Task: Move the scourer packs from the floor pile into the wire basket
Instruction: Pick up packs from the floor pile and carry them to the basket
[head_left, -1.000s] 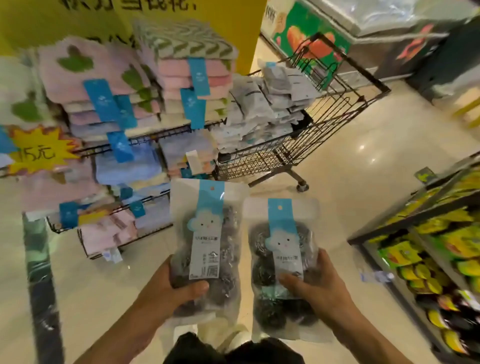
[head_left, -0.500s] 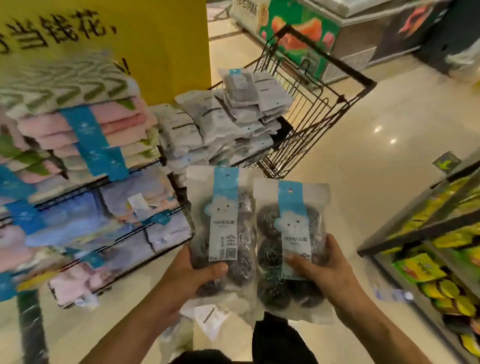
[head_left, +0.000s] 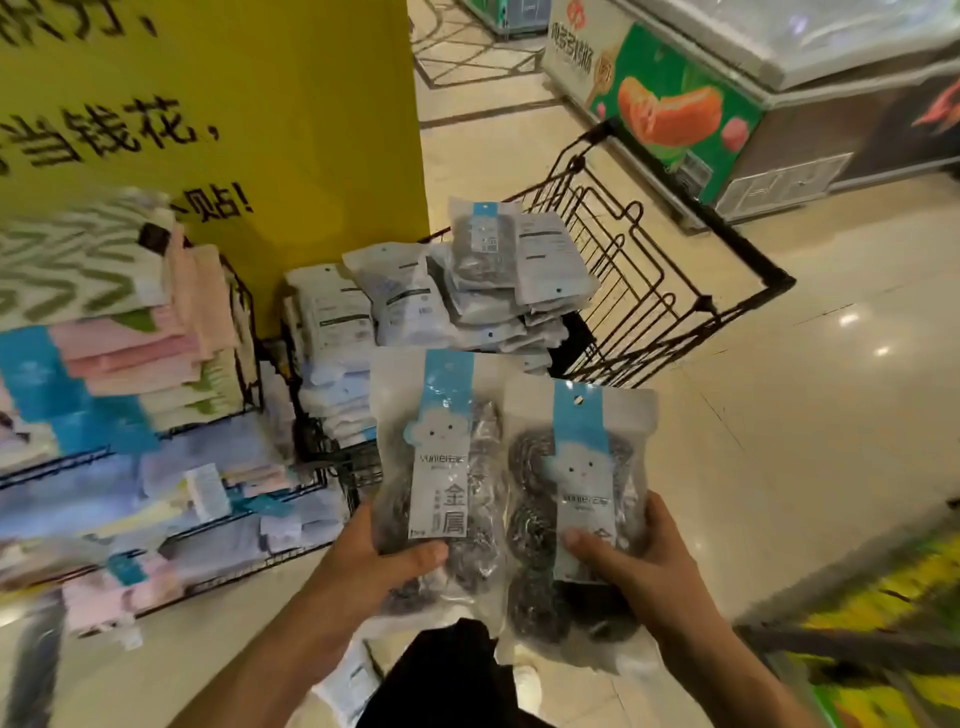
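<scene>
hands: left hand (head_left: 374, 561) grips scourer pack (head_left: 441, 467) | right hand (head_left: 639, 561) — another pack (head_left: 576, 499)

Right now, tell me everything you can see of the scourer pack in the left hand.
The left-hand scourer pack is a clear plastic bag with a blue header strip, a cloud-face label and printed characters. Dark metal scourers show through it. It stands upright, face to the camera, its right edge against the right-hand pack. The left hand grips its lower part, thumb across the front. It is held in front of the wire basket.
</scene>
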